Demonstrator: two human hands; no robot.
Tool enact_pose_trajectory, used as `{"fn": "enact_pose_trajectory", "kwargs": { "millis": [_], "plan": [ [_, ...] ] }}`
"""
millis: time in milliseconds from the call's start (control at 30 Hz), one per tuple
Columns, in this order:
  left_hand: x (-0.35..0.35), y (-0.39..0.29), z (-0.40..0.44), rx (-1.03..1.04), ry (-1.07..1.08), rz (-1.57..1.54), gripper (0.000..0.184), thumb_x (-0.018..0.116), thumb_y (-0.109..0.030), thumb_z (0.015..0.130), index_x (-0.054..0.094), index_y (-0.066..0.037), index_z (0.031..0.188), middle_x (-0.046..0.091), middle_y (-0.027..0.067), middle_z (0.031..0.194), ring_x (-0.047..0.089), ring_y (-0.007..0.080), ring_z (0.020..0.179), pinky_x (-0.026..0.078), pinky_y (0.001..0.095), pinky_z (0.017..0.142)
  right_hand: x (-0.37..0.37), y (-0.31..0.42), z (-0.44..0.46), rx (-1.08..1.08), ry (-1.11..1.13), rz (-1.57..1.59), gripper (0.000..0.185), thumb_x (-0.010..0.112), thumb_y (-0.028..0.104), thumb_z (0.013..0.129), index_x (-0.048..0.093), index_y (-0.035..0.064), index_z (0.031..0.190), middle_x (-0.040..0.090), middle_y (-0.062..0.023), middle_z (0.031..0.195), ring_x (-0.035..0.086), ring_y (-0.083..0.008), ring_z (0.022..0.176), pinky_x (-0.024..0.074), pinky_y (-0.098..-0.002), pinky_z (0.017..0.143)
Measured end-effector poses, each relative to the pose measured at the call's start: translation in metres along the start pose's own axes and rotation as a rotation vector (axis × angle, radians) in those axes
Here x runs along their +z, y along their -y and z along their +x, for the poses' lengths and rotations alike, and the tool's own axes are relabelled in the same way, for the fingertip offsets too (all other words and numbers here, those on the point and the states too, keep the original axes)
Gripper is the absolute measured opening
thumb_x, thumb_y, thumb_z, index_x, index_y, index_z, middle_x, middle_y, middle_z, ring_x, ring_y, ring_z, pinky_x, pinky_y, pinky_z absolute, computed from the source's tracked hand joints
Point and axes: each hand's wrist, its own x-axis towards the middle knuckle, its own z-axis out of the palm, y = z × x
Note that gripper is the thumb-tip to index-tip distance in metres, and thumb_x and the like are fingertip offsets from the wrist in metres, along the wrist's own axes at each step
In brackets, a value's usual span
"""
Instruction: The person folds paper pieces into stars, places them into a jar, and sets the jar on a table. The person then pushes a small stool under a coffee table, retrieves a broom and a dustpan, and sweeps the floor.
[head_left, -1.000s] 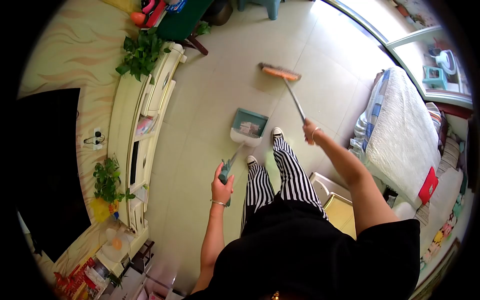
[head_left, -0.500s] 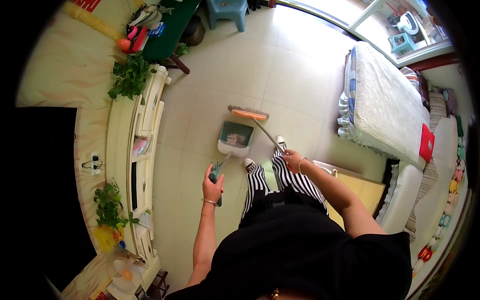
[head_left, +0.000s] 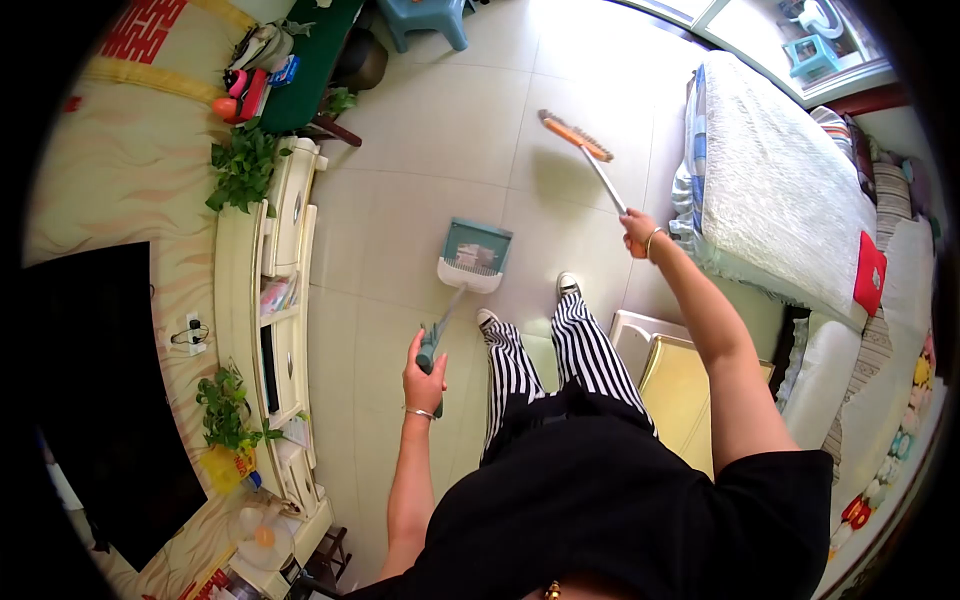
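My left hand (head_left: 424,380) is wrapped round the green handle of a dustpan (head_left: 474,255), whose green and white pan holds some pale debris and has a comb-like edge on the side toward me. In my right hand (head_left: 640,234) is the handle of a broom (head_left: 577,136). The broom's orange head with grey-brown bristles is ahead and to the right of the dustpan, apart from it, and a shadow lies on the floor below it. Both of my feet are on the floor behind the dustpan.
A cream cabinet (head_left: 290,230) with plants runs along the left, near a black television (head_left: 110,400). At the top stands a blue stool (head_left: 425,20). To the right are a sofa with a white cover (head_left: 770,190) and a yellow-topped piece of furniture (head_left: 675,400).
The broom head was close to the dustpan half a second ago; it has moved away, forward and right, with my right hand. My left hand still holds the dustpan.
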Motion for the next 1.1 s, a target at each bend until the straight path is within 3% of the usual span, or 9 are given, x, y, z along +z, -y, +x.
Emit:
{"fn": "enact_pose_trajectory", "kwargs": {
  "millis": [67,267,400,467,533,633,833,1033,1100],
  "plan": [
    [0.021,-0.002,-0.004,-0.065,-0.024,-0.015,0.056,0.062,-0.006,0.083,0.039,-0.007,0.134,0.058,0.0051,0.077,0.047,0.0082,0.044,0.042,0.0239,0.04,-0.034,0.016,0.035,0.022,-0.001,0.005,0.015,0.053,0.013,0.089,0.049,0.0066,0.102,0.041,-0.0019,0.068,0.041,-0.0118,0.048,0.0369,-0.0268,0.035],
    [0.071,-0.008,-0.016,-0.085,-0.071,-0.005,0.053,0.059,-0.003,0.084,0.039,-0.006,0.133,0.056,0.0034,0.073,0.046,0.0073,0.043,0.04,0.0227,0.04,-0.071,0.034,0.074,0.202,-0.067,-0.047,0.012,0.055,0.011,0.088,0.052,0.0115,0.099,0.043,-0.0023,0.071,0.046,-0.0113,0.054,0.0407,-0.0234,0.039],
    [0.079,0.006,-0.027,-0.107,-0.058,-0.033,0.053,0.06,-0.006,0.083,0.04,-0.008,0.132,0.058,0.0044,0.074,0.047,0.0083,0.043,0.042,0.0236,0.04,-0.048,-0.043,0.06,0.066,-0.01,-0.084,0.015,0.054,0.003,0.084,0.048,0.0134,0.094,0.041,-0.0047,0.069,0.04,-0.0156,0.054,0.0385,-0.0317,0.041],
    [0.075,0.017,-0.032,-0.105,-0.05,-0.053,0.053,0.06,-0.006,0.084,0.04,-0.008,0.132,0.058,0.0042,0.073,0.047,0.0084,0.042,0.041,0.0234,0.04,-0.024,-0.071,0.012,0.189,0.042,-0.146,0.014,0.052,0.004,0.084,0.042,0.0136,0.09,0.04,-0.007,0.064,0.042,-0.0176,0.05,0.0367,-0.0339,0.038],
    [0.066,0.027,-0.039,-0.097,-0.036,-0.071,0.053,0.06,-0.006,0.084,0.04,-0.008,0.132,0.057,0.004,0.073,0.047,0.0084,0.042,0.041,0.0232,0.04,0.002,-0.113,-0.027,0.125,0.086,-0.173,0.018,0.053,0.009,0.086,0.044,0.0163,0.1,0.04,-0.0038,0.061,0.042,-0.0162,0.048,0.037,-0.0338,0.038],
    [0.052,0.04,-0.055,-0.125,-0.021,-0.123,0.053,0.06,-0.005,0.084,0.039,-0.008,0.133,0.057,0.0038,0.072,0.046,0.0081,0.042,0.041,0.023,0.039,0.041,-0.155,-0.093,0.209,0.167,-0.225,0.056,0.051,0.006,0.086,0.033,0.0199,0.137,0.044,-0.0051,0.07,0.041,-0.0143,0.052,0.0395,-0.0339,0.04],
    [0.012,0.069,-0.089,-0.044,0.069,-0.174,0.052,0.059,-0.004,0.085,0.038,-0.005,0.132,0.053,0.0026,0.071,0.044,0.007,0.042,0.04,0.0218,0.039,0.103,-0.24,-0.182,0.149,0.231,-0.245,0.04,0.051,0.001,0.083,0.043,0.009,0.122,0.045,-0.0047,0.073,0.044,-0.0166,0.053,0.038,-0.0342,0.042],
    [0.007,0.07,-0.096,0.003,0.151,-0.098,0.056,0.06,-0.004,0.084,0.036,-0.008,0.134,0.053,0.0015,0.071,0.043,0.0069,0.042,0.039,0.0219,0.038,0.078,-0.241,-0.226,0.28,0.232,0.192,0.061,0.059,0.005,0.083,0.036,0.0121,0.138,0.047,-0.0008,0.071,0.041,-0.0119,0.048,0.0357,-0.0299,0.04],
    [0.011,0.063,-0.096,0.018,0.163,-0.08,0.056,0.06,-0.004,0.084,0.036,-0.008,0.134,0.053,0.0016,0.07,0.043,0.007,0.042,0.039,0.022,0.038,0.057,-0.243,-0.22,0.183,0.241,0.16,0.056,0.059,0.006,0.084,0.039,0.01,0.136,0.05,-0.0003,0.073,0.043,-0.0107,0.048,0.0369,-0.0276,0.039]
  ]
}}
